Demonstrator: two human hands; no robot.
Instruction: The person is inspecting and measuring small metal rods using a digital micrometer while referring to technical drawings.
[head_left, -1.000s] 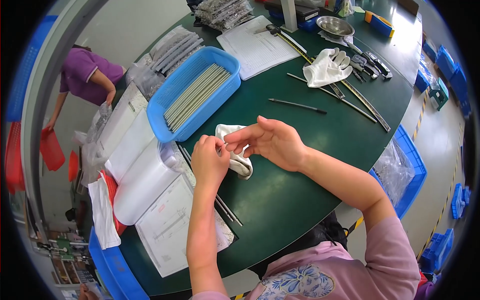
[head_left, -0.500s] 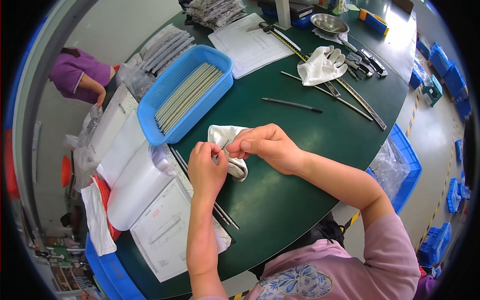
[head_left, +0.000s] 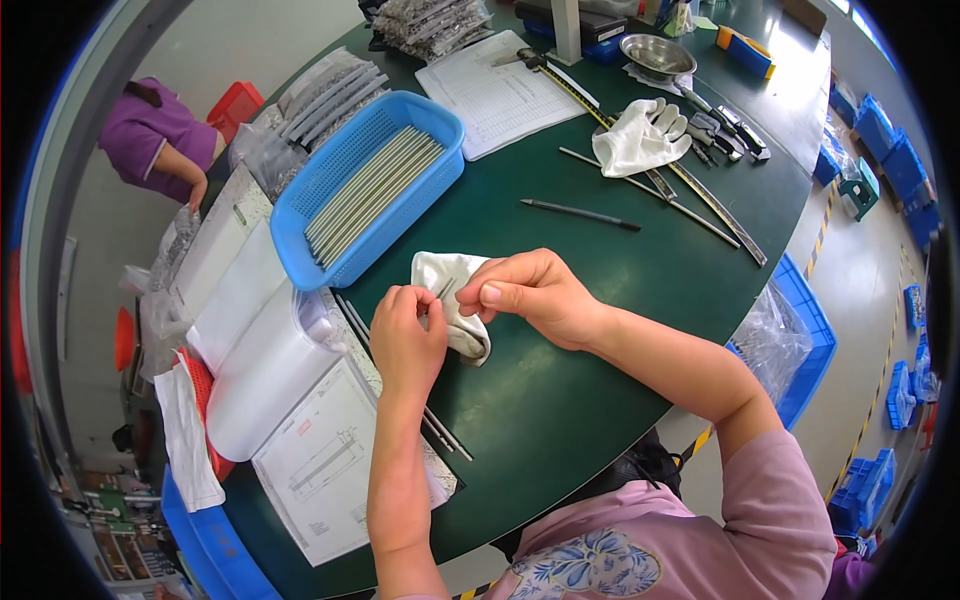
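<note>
My left hand [head_left: 405,338] and my right hand [head_left: 535,293] meet over a crumpled white cloth [head_left: 448,275] on the green table [head_left: 560,400]. Both pinch a thin grey metal rod [head_left: 445,290] that sticks out between their fingertips. The right hand also presses the cloth around the rod. Most of the rod is hidden by fingers and cloth. Several dark rods [head_left: 440,430] lie on the table under my left wrist.
A blue basket [head_left: 330,170] of pale rods stands behind the hands. A white glove [head_left: 640,140], long rods [head_left: 580,213], tools and a steel bowl [head_left: 655,55] lie further back. Papers [head_left: 320,470] and white bags [head_left: 260,350] are at left. A person in purple [head_left: 160,140] stands far left.
Both hands stay together on the cloth and rod; the fingers have shifted slightly along it. The view has tilted a little.
</note>
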